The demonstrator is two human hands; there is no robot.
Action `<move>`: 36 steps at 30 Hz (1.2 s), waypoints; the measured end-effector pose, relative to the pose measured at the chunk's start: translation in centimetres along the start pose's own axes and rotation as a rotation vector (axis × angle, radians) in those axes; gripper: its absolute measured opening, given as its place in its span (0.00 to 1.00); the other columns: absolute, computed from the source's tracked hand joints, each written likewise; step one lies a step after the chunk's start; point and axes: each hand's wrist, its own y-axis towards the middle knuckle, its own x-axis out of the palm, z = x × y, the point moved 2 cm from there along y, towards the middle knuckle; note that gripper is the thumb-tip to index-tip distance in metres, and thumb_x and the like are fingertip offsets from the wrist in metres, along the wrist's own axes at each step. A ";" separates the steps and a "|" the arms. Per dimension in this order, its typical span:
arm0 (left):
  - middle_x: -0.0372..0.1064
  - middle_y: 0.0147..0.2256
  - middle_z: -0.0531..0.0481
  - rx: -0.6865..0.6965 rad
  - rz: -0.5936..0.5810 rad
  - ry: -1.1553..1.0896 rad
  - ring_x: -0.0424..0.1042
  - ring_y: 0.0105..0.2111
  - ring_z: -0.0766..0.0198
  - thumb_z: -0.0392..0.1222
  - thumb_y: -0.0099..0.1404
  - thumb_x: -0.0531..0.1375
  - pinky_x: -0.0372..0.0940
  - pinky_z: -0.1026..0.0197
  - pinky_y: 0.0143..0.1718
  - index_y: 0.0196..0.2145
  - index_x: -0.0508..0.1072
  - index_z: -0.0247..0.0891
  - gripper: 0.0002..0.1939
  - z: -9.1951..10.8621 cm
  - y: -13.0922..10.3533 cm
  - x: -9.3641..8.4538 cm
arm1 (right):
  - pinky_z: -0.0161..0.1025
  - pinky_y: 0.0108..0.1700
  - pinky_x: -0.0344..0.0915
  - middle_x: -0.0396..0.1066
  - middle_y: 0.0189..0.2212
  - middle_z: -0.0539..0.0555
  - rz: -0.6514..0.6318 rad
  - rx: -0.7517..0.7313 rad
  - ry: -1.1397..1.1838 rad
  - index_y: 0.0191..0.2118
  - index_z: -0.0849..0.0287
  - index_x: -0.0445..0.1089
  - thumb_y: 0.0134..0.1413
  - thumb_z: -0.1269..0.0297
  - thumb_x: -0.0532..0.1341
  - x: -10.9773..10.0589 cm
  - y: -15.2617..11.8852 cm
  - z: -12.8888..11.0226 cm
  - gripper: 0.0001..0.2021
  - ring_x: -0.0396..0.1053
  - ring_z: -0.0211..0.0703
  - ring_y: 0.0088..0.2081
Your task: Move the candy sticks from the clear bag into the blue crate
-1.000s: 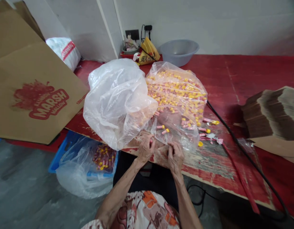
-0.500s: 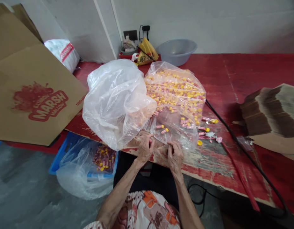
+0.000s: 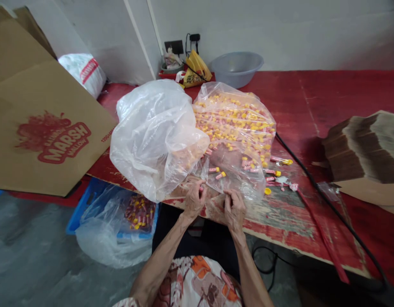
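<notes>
At the table's front edge my left hand (image 3: 194, 201) is closed around a small pink tube (image 3: 201, 189), of which only one end shows between thumb and forefinger. My right hand (image 3: 235, 208) rests to its right with curled fingers by the near edge of a clear plastic bag (image 3: 248, 185); whatever the fingers hold is hidden. Two pink tubes with yellow caps (image 3: 220, 175) lie just beyond my hands. Behind them the clear bag bulges with many more capped tubes (image 3: 235, 115). A crumpled whitish plastic bag (image 3: 152, 128) sits left of it.
A large cardboard box (image 3: 49, 106) leans at the left. Below the table a blue crate (image 3: 84, 204) holds a plastic bag with more tubes. A black cable (image 3: 325, 192) crosses the table near stacked brown cardboard (image 3: 360, 149). A grey basin (image 3: 237, 70) stands at the wall.
</notes>
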 end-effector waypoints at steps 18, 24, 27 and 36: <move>0.78 0.44 0.45 0.005 0.008 -0.003 0.77 0.39 0.60 0.42 0.82 0.55 0.74 0.57 0.45 0.56 0.75 0.40 0.12 -0.1 -0.1 0.0 | 0.48 0.54 0.74 0.81 0.45 0.59 0.000 -0.027 -0.007 0.45 0.55 0.80 0.72 0.65 0.54 -0.1 0.0 0.1 0.15 0.77 0.51 0.49; 0.78 0.45 0.45 0.027 0.043 -0.049 0.77 0.40 0.60 0.40 0.80 0.57 0.73 0.58 0.45 0.56 0.75 0.40 0.11 0.1 0.0 -0.1 | 0.47 0.53 0.74 0.81 0.44 0.58 0.015 -0.035 -0.006 0.45 0.54 0.80 0.73 0.63 0.55 -0.1 0.0 0.0 0.15 0.77 0.50 0.48; 0.78 0.43 0.46 0.024 0.060 -0.048 0.77 0.38 0.61 0.41 0.80 0.58 0.73 0.58 0.44 0.55 0.76 0.40 0.11 0.2 0.1 -0.1 | 0.47 0.53 0.74 0.81 0.44 0.58 0.019 -0.044 -0.006 0.45 0.54 0.80 0.73 0.64 0.54 -0.1 0.0 -0.1 0.15 0.77 0.50 0.48; 0.78 0.44 0.46 0.019 0.055 -0.067 0.77 0.39 0.61 0.42 0.81 0.57 0.73 0.58 0.44 0.56 0.76 0.40 0.11 0.2 0.2 -0.2 | 0.47 0.53 0.74 0.81 0.45 0.58 0.020 -0.048 -0.004 0.45 0.54 0.80 0.74 0.65 0.55 -0.1 0.0 0.0 0.14 0.77 0.50 0.48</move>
